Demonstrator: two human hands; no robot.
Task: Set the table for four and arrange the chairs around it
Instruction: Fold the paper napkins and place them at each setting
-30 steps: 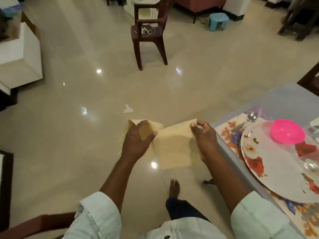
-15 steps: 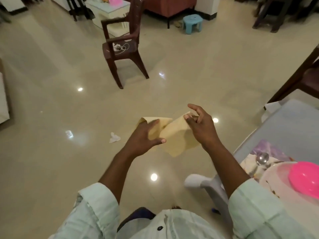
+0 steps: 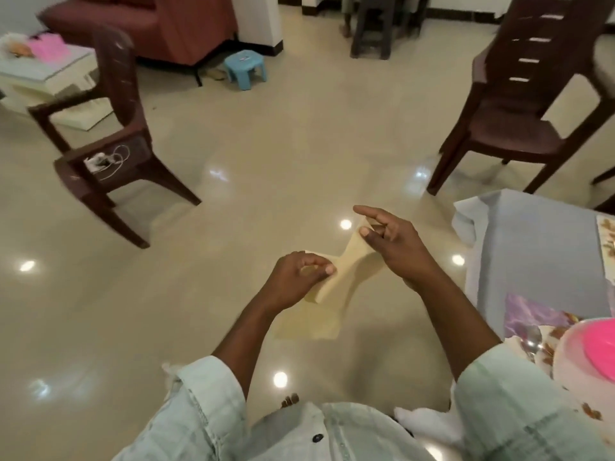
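Our left hand (image 3: 294, 281) pinches one corner of a cream cloth napkin (image 3: 336, 287) between thumb and curled fingers; our right hand (image 3: 396, 242) pinches the far corner, forefinger straight. The napkin hangs twisted between them over the floor, its lower part blurred. At the right edge the table (image 3: 532, 247) is cut off, with a spoon (image 3: 532, 341) and a pink bowl (image 3: 595, 347) on a plate (image 3: 565, 357). Two brown chairs (image 3: 113, 154) (image 3: 519, 118) stand apart, far off.

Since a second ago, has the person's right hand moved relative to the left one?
Yes. The right hand has lifted up and away from the left hand, so the yellow cloth now stretches diagonally instead of level.
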